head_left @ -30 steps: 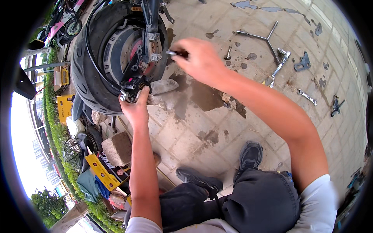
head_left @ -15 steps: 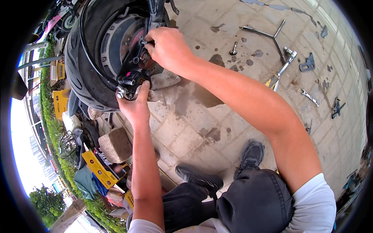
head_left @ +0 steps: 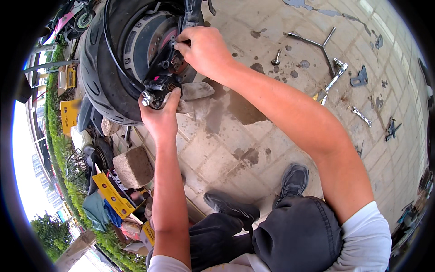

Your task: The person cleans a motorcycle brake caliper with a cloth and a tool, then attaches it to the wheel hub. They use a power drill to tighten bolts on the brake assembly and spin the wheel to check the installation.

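A black brake caliper (head_left: 159, 87) with silver fittings hangs beside the scooter wheel's tire (head_left: 95, 72). My left hand (head_left: 161, 117) is closed round it, thumb on its lower side. My right hand (head_left: 205, 51) pinches at a small silver piece at the bracket (head_left: 168, 61) by the hub, below the fork (head_left: 192, 11). What exactly its fingertips hold is too small to make out. A black cable (head_left: 111, 50) curves over the tire down to the caliper. A grey stone-like lump (head_left: 197, 90) lies just right of the caliper.
On the paving lie a Y-shaped wrench (head_left: 310, 41), a socket (head_left: 276, 59), a ratchet (head_left: 335, 77), a metal bracket (head_left: 359, 78) and a spanner (head_left: 361, 117). At left stand a stone block (head_left: 132, 167), yellow boxes (head_left: 113, 195) and a pink scooter (head_left: 68, 22).
My right hand has moved up and left from open space beside the fork onto the bracket by the hub. My left hand stays on the caliper; the view has shifted slightly.
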`<state>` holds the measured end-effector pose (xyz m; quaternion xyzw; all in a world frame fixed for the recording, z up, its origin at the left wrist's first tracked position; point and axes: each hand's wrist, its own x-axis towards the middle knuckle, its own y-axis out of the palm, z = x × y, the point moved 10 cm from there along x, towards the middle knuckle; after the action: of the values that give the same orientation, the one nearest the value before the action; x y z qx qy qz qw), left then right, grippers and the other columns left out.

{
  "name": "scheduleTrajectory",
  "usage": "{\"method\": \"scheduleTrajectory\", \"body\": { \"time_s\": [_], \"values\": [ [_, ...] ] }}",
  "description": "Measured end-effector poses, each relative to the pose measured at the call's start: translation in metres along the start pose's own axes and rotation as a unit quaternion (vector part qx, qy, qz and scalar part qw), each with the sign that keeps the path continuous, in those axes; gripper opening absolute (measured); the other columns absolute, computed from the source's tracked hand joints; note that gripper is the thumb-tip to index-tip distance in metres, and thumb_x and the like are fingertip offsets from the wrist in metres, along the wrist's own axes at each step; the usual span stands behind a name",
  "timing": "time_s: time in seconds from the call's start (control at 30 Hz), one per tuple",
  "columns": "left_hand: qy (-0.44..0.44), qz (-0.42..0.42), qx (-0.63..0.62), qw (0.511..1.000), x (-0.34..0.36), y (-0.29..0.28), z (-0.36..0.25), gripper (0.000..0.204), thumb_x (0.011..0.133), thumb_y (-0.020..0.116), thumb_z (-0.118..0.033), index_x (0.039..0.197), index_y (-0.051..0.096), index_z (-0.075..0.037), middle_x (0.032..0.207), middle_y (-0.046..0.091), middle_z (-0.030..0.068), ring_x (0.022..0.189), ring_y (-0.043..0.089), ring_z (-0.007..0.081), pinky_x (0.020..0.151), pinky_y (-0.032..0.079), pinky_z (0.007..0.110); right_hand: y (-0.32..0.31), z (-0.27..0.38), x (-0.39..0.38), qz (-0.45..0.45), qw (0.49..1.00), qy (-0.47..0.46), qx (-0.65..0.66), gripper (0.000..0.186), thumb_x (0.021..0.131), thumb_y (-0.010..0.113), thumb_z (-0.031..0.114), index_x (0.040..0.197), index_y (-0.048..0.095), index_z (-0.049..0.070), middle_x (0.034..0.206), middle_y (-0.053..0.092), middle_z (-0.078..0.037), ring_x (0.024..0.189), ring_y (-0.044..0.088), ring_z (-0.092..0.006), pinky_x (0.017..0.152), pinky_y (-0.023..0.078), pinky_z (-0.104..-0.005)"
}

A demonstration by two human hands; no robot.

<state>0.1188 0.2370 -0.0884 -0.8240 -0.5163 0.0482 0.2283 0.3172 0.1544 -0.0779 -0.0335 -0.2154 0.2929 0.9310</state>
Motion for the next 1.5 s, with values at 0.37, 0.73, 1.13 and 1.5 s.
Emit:
{"method": "scheduleTrajectory", "body": {
  "time_s": [0.37, 0.73, 1.13, 1.5],
  "values": [
    [0.005, 0.019, 0.019, 1.000, 0.003, -0.002, 0.003, 0.063, 0.068, 0.084, -0.017, 0.118, 0.052, 0.006, 0.102, 0.065, 0.0088, 0.088, 0.060, 0.0136, 0.081, 0.048, 0.027, 0.005, -0.021, 0.000, 0.011, 0.991, 0.131, 0.031, 0.025, 0.077, 0.071, 0.022, 0.087, 0.072, -0.001, 0.068, 0.067, -0.014, 0.060, 0.063, -0.0227, 0.060, 0.049, -0.0341],
    [0.001, -0.003, 0.025, 1.000, 0.002, -0.006, 0.015, 0.071, 0.067, 0.085, -0.021, 0.123, 0.050, 0.006, 0.105, 0.065, 0.0106, 0.091, 0.061, 0.0163, 0.084, 0.048, 0.029, 0.007, -0.019, -0.003, -0.017, 0.991, 0.120, 0.056, 0.030, 0.080, 0.069, 0.024, 0.090, 0.070, -0.004, 0.077, 0.069, -0.018, 0.069, 0.066, -0.0268, 0.067, 0.051, -0.0347],
    [0.003, -0.016, 0.016, 1.000, 0.000, -0.006, 0.015, 0.071, 0.066, 0.085, -0.020, 0.122, 0.051, 0.007, 0.104, 0.066, 0.0121, 0.092, 0.062, 0.0172, 0.084, 0.048, 0.030, 0.010, 0.000, -0.002, -0.008, 0.991, 0.058, -0.124, 0.028, 0.085, 0.065, 0.026, 0.081, 0.068, -0.001, 0.072, 0.064, -0.020, 0.069, 0.063, -0.0372, 0.064, 0.049, -0.0434],
    [0.008, -0.011, 0.011, 1.000, -0.002, -0.004, 0.007, 0.069, 0.067, 0.085, -0.021, 0.120, 0.051, 0.007, 0.104, 0.066, 0.0124, 0.090, 0.062, 0.0176, 0.083, 0.049, 0.030, 0.008, 0.004, -0.002, -0.042, 0.986, 0.004, -0.159, 0.028, 0.085, 0.065, 0.029, 0.080, 0.066, 0.001, 0.078, 0.065, -0.018, 0.073, 0.062, -0.0382, 0.063, 0.048, -0.0462]
  ]
}}
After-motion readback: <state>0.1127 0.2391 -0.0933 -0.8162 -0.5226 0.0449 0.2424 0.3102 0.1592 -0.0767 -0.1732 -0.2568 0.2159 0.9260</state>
